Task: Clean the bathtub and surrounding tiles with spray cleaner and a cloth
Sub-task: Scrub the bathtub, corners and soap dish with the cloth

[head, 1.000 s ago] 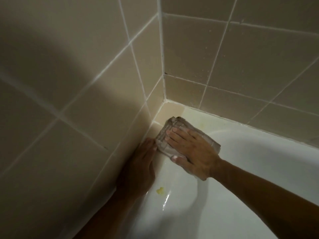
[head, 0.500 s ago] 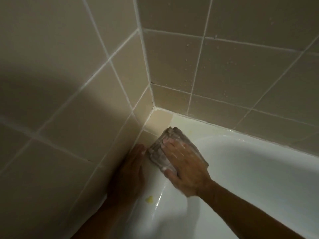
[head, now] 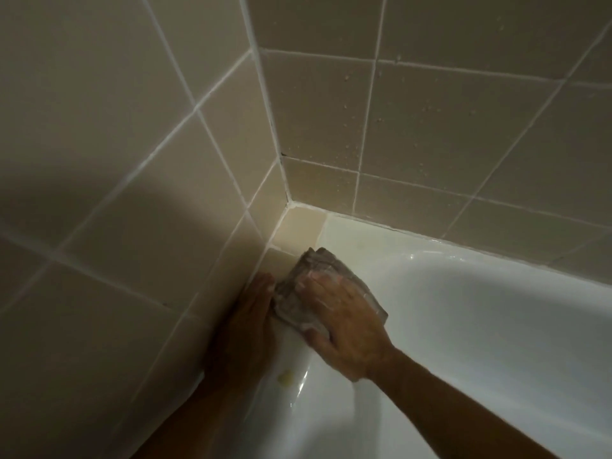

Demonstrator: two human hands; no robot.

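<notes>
Bathtub (head: 463, 326) corner is getting the wipe: head view, the cloth (head: 326, 286) is sitting folded on the tub rim where it meets the beige ledge tile (head: 298, 226). Right hand (head: 341, 319) is lying flat on top, fingers straight, pressing it down, thumb tucked at the cloth's near edge. Left hand (head: 248, 323) is resting spread along the rim at the side wall tiles (head: 132, 193), holding nothing, fingertips just beside the cloth; it's in shadow, so probably bracing. Step in hand: scrubbing the corner rim. Yellow spot (head: 285, 378) is sitting near the left wrist, apparently unwiped. Next move calls for dragging the cloth back along the rim over it, keeping pressure even.
</notes>
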